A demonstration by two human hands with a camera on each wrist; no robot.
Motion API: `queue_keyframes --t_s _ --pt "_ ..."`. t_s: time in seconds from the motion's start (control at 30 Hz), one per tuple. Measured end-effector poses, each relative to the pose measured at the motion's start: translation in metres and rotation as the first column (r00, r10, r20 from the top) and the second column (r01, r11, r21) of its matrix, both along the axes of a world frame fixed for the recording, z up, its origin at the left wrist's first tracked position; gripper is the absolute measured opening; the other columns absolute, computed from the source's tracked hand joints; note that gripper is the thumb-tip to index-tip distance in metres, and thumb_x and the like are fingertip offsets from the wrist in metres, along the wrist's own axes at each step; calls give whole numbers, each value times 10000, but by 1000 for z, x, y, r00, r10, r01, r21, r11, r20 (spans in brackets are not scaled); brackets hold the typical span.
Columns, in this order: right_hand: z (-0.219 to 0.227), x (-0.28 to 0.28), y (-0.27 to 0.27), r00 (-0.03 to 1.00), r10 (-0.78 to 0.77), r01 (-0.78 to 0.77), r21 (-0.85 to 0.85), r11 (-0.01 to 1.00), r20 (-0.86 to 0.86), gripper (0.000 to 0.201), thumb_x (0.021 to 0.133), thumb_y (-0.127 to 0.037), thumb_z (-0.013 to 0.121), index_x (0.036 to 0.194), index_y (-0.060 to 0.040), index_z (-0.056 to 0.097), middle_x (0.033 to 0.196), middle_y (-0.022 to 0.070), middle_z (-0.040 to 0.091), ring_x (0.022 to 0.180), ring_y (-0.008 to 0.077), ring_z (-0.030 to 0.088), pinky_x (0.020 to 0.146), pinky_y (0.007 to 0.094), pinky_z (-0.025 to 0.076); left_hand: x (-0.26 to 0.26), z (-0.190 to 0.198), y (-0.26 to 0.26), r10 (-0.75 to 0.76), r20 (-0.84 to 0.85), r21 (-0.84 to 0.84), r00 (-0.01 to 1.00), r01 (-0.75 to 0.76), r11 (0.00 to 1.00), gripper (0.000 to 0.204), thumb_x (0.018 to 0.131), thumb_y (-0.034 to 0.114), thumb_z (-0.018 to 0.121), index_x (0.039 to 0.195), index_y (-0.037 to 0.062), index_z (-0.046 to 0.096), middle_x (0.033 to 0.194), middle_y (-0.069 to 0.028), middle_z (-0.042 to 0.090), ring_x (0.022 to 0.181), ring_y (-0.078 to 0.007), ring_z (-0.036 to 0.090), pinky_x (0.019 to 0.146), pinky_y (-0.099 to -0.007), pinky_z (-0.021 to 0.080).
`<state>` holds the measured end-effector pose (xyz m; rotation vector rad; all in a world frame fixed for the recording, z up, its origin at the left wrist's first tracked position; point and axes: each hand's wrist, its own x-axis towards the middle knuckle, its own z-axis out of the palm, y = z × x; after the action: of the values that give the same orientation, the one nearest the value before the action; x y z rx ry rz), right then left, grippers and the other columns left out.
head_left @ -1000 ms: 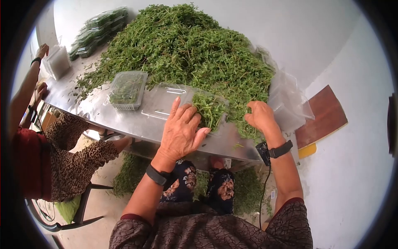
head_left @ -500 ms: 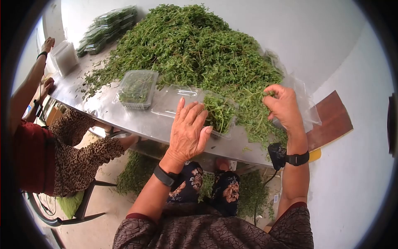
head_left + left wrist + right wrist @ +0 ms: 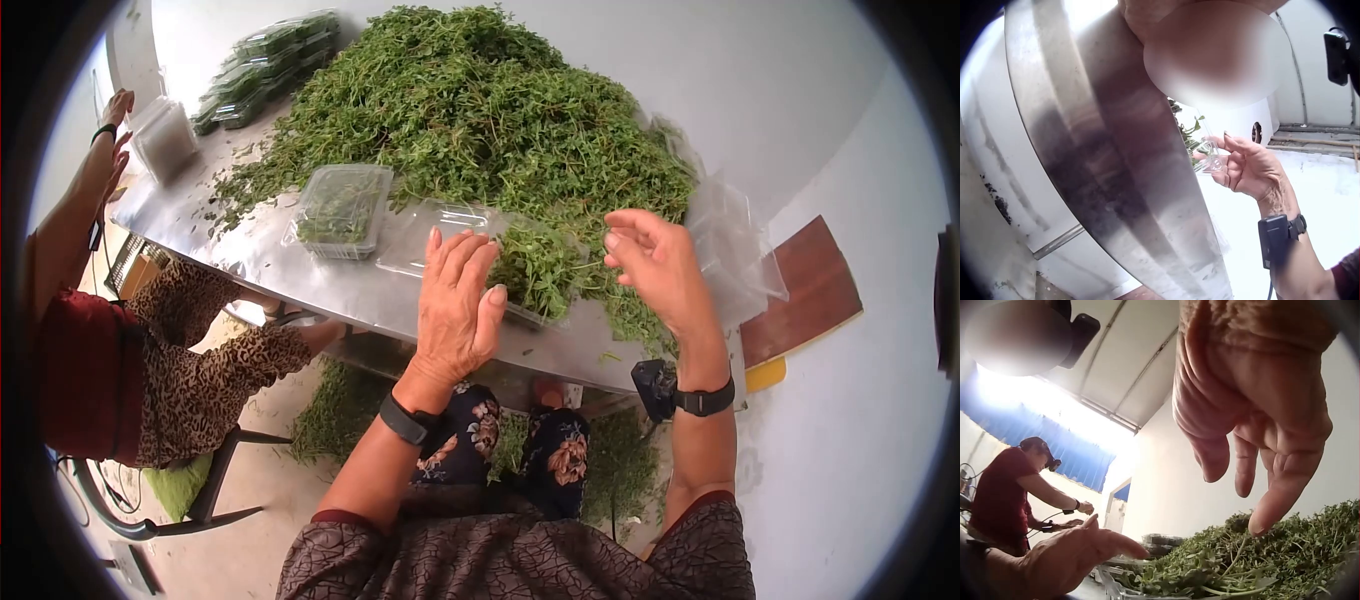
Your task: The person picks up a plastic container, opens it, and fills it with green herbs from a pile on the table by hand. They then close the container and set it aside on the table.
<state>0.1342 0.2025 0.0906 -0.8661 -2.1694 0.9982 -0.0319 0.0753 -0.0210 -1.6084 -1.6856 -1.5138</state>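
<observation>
Greens (image 3: pixel 540 268) in the clamshell (image 3: pixel 405 252) could spill toward 3 o'clock if the right hand (image 3: pixel 655 265), fingers parted, snags them; the left hand (image 3: pixel 455 310) has straight fingers

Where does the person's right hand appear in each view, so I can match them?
Head: right hand, right of centre.
Left wrist: right of centre, lower than mid-height.
Right wrist: large, upper right.
Shared landmark: greens, just a small patch in left wrist.

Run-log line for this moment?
left hand: by clamshell, straight-fingered | right hand: above greens pile, relaxed | clamshell: greens inside, lid folded back
</observation>
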Motion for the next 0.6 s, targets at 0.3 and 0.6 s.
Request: queue_keyframes --t_s 0.3,0.6 --pt "-19 22 -25 986 -22 -22 260 965 165 281 816 -136 640 1081 -48 661 930 190 682 812 338 661 736 389 506 2 3 -2 37 -5 -35 999 -37 999 440 950 346 388 1166 4 559 1210 -161 541 1183 -347 473 1120 -534 179" --pt "-50 20 -28 995 -10 -26 352 936 101 222 772 -43 644 991 -15 665 857 146 676 767 268 658 676 355 510 9 14 -4 -39 -320 -329 947 -73 942 456 917 348 429 1277 95 552 1306 -114 520 1257 -300 442 1126 -587 70"
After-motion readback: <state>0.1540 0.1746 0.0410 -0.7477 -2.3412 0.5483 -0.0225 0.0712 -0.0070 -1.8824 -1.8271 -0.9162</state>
